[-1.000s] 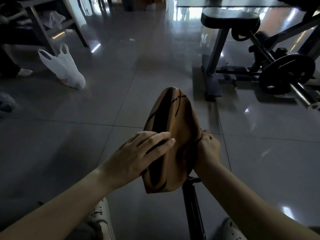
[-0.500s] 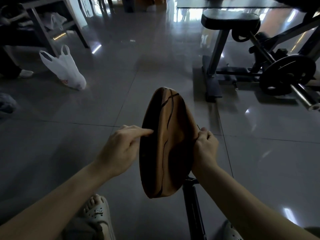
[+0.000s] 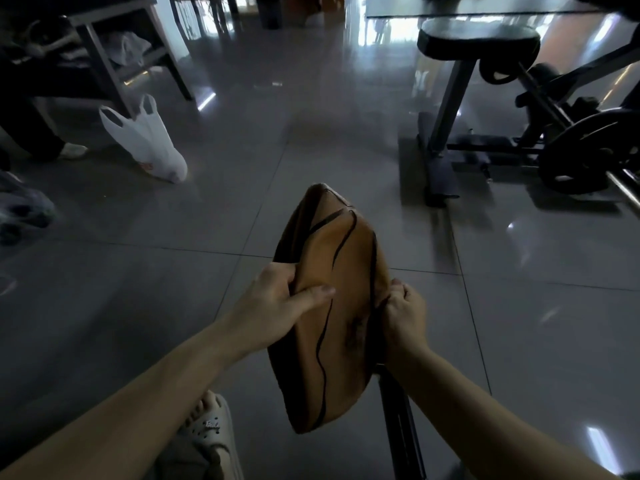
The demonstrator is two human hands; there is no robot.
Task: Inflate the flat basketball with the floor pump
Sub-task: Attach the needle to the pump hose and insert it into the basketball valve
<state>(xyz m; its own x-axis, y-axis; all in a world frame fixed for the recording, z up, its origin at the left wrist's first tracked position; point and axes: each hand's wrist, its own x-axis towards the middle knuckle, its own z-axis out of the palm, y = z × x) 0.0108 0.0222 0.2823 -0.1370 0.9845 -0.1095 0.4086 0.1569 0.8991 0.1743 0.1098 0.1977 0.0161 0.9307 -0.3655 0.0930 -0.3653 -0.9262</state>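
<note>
I hold the flat ball [image 3: 332, 306] upright in the air over the tiled floor [image 3: 138, 289], squashed thin and standing on edge. My left hand [image 3: 277, 299] pinches its left edge, thumb pressed across the near face, fingers hidden behind. My right hand [image 3: 405, 310] is clenched on the right edge. The dark pump [image 3: 401, 431] stands just below the ball, beside my sandal [image 3: 211, 431].

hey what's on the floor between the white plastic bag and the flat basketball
Nothing. In the head view, only bare grey floor tile lies between the white plastic bag and the flat basketball, which both hands hold up.
</note>
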